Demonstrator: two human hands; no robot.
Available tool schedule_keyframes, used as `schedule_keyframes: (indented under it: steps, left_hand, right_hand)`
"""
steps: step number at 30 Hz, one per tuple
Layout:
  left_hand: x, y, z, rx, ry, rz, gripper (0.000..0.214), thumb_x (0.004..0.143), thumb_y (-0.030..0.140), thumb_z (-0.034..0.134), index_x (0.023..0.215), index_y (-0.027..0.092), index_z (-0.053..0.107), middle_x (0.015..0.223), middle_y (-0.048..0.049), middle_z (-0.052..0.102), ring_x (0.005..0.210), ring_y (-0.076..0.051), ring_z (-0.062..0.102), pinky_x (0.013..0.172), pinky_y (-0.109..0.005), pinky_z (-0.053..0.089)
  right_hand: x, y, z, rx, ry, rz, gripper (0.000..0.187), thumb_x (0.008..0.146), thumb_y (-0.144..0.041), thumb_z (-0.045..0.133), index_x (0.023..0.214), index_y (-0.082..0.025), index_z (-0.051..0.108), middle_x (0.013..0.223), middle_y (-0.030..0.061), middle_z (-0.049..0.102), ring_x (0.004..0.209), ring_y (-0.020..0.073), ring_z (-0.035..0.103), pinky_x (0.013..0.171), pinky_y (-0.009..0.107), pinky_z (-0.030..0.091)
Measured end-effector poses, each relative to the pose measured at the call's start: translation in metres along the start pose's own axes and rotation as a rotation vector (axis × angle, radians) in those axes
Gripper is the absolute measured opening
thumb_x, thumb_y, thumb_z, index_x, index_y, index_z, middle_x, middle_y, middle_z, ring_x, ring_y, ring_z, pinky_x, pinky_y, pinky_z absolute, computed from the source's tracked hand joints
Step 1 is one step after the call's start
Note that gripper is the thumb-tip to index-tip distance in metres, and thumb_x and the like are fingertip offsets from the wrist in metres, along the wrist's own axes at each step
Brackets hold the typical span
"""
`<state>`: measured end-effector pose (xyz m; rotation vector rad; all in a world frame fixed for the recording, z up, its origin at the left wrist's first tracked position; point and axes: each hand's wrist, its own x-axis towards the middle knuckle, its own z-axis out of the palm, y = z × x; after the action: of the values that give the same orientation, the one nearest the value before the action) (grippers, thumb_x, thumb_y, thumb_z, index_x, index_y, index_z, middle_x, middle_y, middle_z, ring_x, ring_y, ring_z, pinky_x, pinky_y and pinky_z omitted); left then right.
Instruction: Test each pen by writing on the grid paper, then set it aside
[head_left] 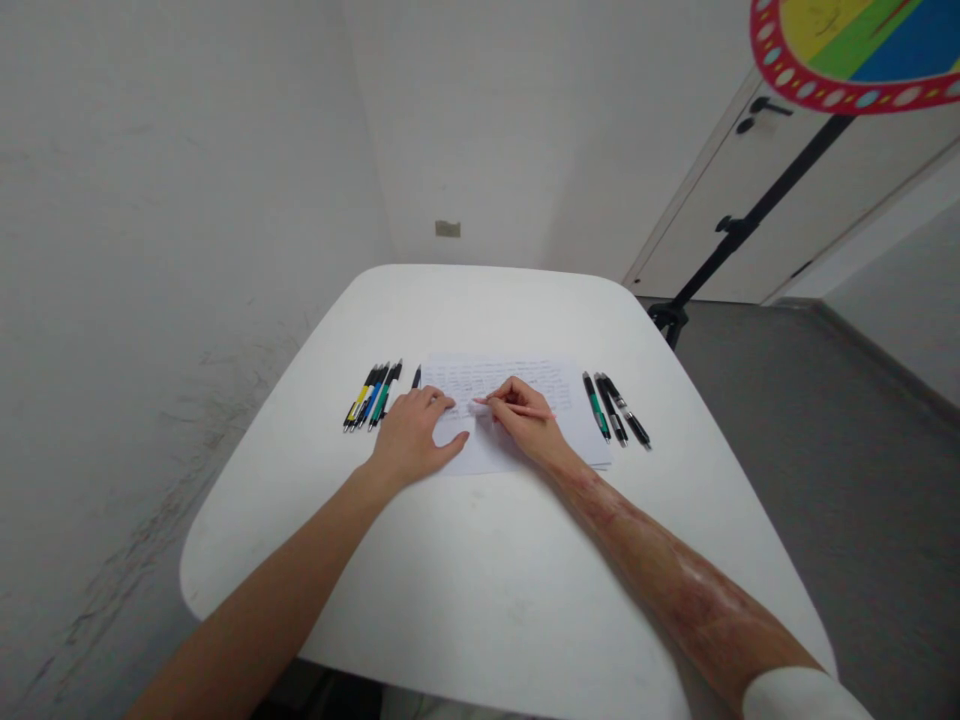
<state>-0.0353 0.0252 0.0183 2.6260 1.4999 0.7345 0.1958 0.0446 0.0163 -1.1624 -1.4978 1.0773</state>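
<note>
A pink pen (pixel 534 411) is held in the right hand (pixel 523 425), grasped between thumb and fingers, with its tip set near the middle of the paper (pixel 491 460); whether the tip is pressed down cannot be told; rows of handwriting are borne by the paper's upper part, and the paper is laid on the white table (pixel 510 580); the left hand (pixel 411 432) is spread, palm down, across the paper's left edge, with nothing gripped; beyond it, a dark pen (pixel 416 377) is placed just beside the paper; farther left, a row of pens (pixel 373 398) with yellow, blue and green parts is set out; to the right of the paper, three pens (pixel 613 409), one green and two black, are lined up; past the table, a colourful wheel (pixel 855 95) is carried by a black stand (pixel 739 235) before a door (pixel 720 200).
</note>
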Motion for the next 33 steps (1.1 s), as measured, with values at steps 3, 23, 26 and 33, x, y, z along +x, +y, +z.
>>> schedule_keyframes:
  steps: [3, 23, 26, 33]
  left_hand:
    - [0.0, 0.001, -0.001, 0.001, 0.01, -0.002, 0.037, 0.096, 0.045, 0.079, 0.125, 0.024, 0.069, 0.12, -0.0101, 0.07, 0.113, -0.032, 0.068, 0.1, -0.051, 0.056]
    - [-0.002, -0.003, 0.003, 0.001, 0.017, -0.009, 0.039, 0.095, 0.046, 0.079, 0.126, 0.025, 0.07, 0.124, -0.011, 0.07, 0.117, -0.034, 0.068, 0.103, -0.052, 0.056]
    - [-0.002, -0.004, 0.003, -0.012, 0.024, 0.002, 0.038, 0.095, 0.045, 0.079, 0.127, 0.025, 0.07, 0.123, -0.0109, 0.07, 0.117, -0.034, 0.068, 0.103, -0.052, 0.056]
    - [-0.002, -0.003, 0.003, -0.004, 0.03, 0.001, 0.038, 0.095, 0.045, 0.078, 0.125, 0.023, 0.07, 0.123, -0.0117, 0.07, 0.115, -0.034, 0.067, 0.102, -0.053, 0.056]
  right_hand:
    - [-0.001, -0.009, -0.003, 0.019, 0.029, 0.027, 0.035, 0.098, -0.058, 0.07, 0.095, -0.023, 0.07, 0.069, -0.002, 0.063, 0.061, 0.0157, 0.05, 0.057, 0.029, 0.037]
    - [-0.041, -0.01, -0.095, -0.063, -0.212, -0.116, 0.073, 0.094, -0.057, 0.071, 0.16, -0.031, 0.055, 0.138, 0.0113, 0.068, 0.104, 0.0265, 0.066, 0.092, 0.042, 0.057]
    - [-0.037, -0.006, -0.116, -0.195, 0.046, -0.085, 0.054, 0.105, -0.057, 0.047, 0.147, -0.028, 0.066, 0.123, 0.01, 0.069, 0.098, 0.0264, 0.065, 0.082, 0.04, 0.056]
    - [-0.033, 0.003, -0.143, -0.625, 0.292, -0.107, 0.034, 0.106, -0.04, 0.05, 0.123, -0.023, 0.074, 0.102, 0.0131, 0.075, 0.09, 0.029, 0.067, 0.084, 0.042, 0.05]
